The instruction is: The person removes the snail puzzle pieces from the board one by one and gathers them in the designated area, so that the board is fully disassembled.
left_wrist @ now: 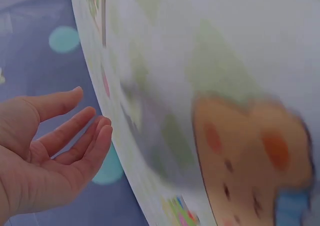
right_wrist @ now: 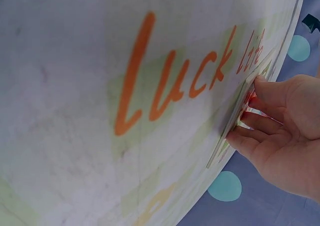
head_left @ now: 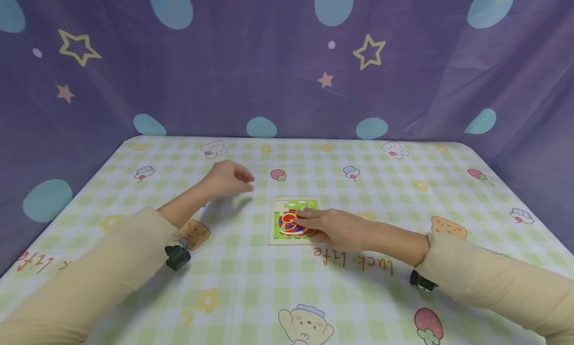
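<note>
A square wooden picture puzzle board (head_left: 279,200) lies flat on the table, with a red, blue and yellow swirled picture on a green ground. My right hand (head_left: 338,228) rests on its right side, fingers stretched over the picture and hiding part of it. In the right wrist view the fingertips (right_wrist: 235,134) touch the board (right_wrist: 220,148) near its edges. My left hand (head_left: 227,179) hovers left of the board and holds nothing. Its fingers (left_wrist: 95,148) are loosely bent, apart from the thumb.
A checked tablecloth (head_left: 251,285) with printed cartoons covers the table. A small multicoloured item (left_wrist: 181,211) lies on it near my left forearm, mostly hidden in the head view. A purple curtain (head_left: 269,76) hangs behind and at both sides.
</note>
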Demonstrator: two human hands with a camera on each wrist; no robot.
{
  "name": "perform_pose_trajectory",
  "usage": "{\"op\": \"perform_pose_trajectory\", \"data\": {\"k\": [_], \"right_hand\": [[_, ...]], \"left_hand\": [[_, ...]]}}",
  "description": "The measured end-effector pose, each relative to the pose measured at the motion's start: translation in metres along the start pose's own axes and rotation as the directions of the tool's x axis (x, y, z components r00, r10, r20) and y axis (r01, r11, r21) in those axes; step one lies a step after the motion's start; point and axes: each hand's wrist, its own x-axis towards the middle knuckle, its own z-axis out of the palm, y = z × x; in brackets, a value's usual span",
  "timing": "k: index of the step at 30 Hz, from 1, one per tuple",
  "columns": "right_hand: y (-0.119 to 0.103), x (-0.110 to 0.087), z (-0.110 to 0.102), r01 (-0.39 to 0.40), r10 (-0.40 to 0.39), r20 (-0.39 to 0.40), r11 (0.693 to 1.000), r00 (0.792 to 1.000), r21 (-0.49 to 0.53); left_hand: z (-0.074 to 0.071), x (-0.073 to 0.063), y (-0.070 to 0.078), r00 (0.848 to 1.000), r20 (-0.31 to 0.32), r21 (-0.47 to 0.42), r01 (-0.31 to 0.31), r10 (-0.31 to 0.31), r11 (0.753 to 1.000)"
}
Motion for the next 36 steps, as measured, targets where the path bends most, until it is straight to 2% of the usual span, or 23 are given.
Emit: {"op": "perform_pose_trajectory", "data": {"k": [7, 10, 15, 20, 26, 31, 36], "right_hand": [[-0.001, 0.000, -0.002, -0.007, 0.007, -0.001, 1.000, 1.000, 0.002], [-0.001, 0.000, -0.001, -0.010, 0.010, -0.002, 1.000, 1.000, 0.004], [0.000, 0.000, 0.000, -0.008, 0.008, -0.008, 1.000, 1.000, 0.001], [0.001, 0.001, 0.001, 0.004, -0.005, -0.015, 1.000, 1.000, -0.011], [0.002, 0.000, 0.001, 0.012, -0.012, -0.021, 1.000, 1.000, -0.010], [0.002, 0.000, 0.002, 0.021, -0.021, -0.022, 1.000, 1.000, -0.003], [0.002, 0.001, 0.000, 0.010, -0.010, -0.014, 1.000, 1.000, 0.013]], "left_hand": [[0.024, 0.001, 0.022, 0.994, 0.018, -0.054, -0.104, 0.105, 0.993], [0.035, 0.000, 0.029, 0.989, 0.045, -0.057, -0.135, 0.138, 0.989], [0.050, -0.001, 0.038, 0.986, 0.092, -0.046, -0.137, 0.141, 0.989], [0.057, -0.002, 0.044, 0.987, 0.083, -0.038, -0.137, 0.140, 0.990], [0.058, 0.000, 0.049, 0.994, 0.076, -0.054, -0.080, 0.084, 0.995], [0.057, 0.003, 0.049, 0.995, 0.095, -0.106, 0.006, 0.004, 0.994], [0.054, 0.002, 0.053, 0.991, 0.109, -0.173, 0.100, -0.082, 0.980]]}}
